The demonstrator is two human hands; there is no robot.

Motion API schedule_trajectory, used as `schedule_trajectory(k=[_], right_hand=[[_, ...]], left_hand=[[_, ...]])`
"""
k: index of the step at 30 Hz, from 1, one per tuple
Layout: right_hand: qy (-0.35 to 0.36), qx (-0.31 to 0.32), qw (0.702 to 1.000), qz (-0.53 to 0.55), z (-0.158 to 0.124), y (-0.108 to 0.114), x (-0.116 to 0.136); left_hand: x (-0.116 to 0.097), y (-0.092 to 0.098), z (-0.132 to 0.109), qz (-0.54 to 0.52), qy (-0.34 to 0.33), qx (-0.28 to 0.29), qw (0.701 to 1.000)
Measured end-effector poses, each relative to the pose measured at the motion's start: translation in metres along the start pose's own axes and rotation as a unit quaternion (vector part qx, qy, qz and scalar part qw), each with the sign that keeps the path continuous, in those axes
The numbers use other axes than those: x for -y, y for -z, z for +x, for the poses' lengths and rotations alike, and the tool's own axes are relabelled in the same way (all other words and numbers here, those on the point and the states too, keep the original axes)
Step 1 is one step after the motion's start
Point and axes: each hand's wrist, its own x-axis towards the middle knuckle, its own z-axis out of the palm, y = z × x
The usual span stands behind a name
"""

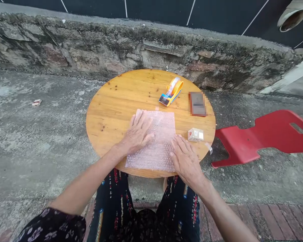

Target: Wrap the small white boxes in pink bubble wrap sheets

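Observation:
A sheet of clear, pinkish bubble wrap point(161, 148) lies flat near the front of the round wooden table. My left hand point(138, 132) rests palm down on its left part, fingers stretched forward. Along the right edge of the wrap lies my right hand point(185, 158), flat, its fingers pointing forward and slightly left. Just right of that hand stands a small cardboard box point(195, 134). Beyond the wrap sits a yellow and blue tape dispenser point(172, 91) with a roll of tape on it.
The round wooden table point(111, 111) stands before a rough stone wall point(111, 47). A blurred flat dark item with a reddish edge point(198, 104) is at its right side. A strip of tape point(209, 147) hangs off the right rim. Close by is a red plastic chair point(265, 137).

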Motion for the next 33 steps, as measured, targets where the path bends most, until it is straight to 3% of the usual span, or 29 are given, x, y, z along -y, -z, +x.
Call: schedule_trajectory(k=[3, 5, 7, 11, 15, 18, 22, 24, 26, 28, 30, 31, 33], right_hand=[[0.012, 0.007, 0.999, 0.034, 0.024, -0.009, 0.015], [0.027, 0.013, 0.998, 0.05, 0.038, -0.021, 0.021], [0.041, 0.015, 0.998, 0.055, 0.047, -0.034, 0.023], [0.054, 0.022, 0.997, 0.05, 0.05, -0.043, 0.022], [0.054, 0.019, 0.997, 0.042, 0.049, -0.041, 0.021], [0.058, 0.011, 0.998, 0.037, 0.048, -0.044, 0.02], [0.07, -0.001, 0.997, 0.032, 0.046, -0.05, 0.018], [0.072, -0.003, 0.997, 0.029, 0.046, -0.05, 0.018], [0.063, 0.003, 0.998, 0.028, 0.047, -0.048, 0.019], [0.052, 0.013, 0.998, 0.032, 0.048, -0.046, 0.021], [0.049, 0.019, 0.998, 0.039, 0.049, -0.046, 0.023], [0.05, 0.019, 0.998, 0.043, 0.048, -0.045, 0.023], [0.048, 0.018, 0.997, 0.052, 0.047, -0.045, 0.022]], left_hand=[[-0.026, 0.014, -0.021, 0.014, -0.007, -0.03, 0.999], [-0.044, 0.01, -0.038, 0.017, -0.055, 0.022, 0.998], [-0.053, -0.002, -0.054, 0.02, -0.051, 0.042, 0.998], [-0.037, -0.018, -0.091, 0.041, -0.018, 0.04, 0.998], [-0.017, -0.008, -0.118, 0.073, 0.059, 0.02, 0.995], [-0.024, 0.002, -0.096, 0.061, 0.091, -0.002, 0.994], [-0.044, -0.004, -0.025, -0.008, -0.013, 0.023, 1.0], [-0.039, -0.012, -0.002, -0.021, -0.045, 0.039, 0.998], [-0.02, -0.019, 0.002, -0.011, -0.046, 0.047, 0.998], [0.003, -0.023, -0.01, 0.018, -0.025, 0.033, 0.999], [0.02, -0.021, -0.026, 0.054, 0.052, -0.011, 0.997], [0.024, -0.019, -0.031, 0.067, 0.086, -0.03, 0.994], [0.02, -0.016, -0.033, 0.071, 0.091, -0.039, 0.993]])
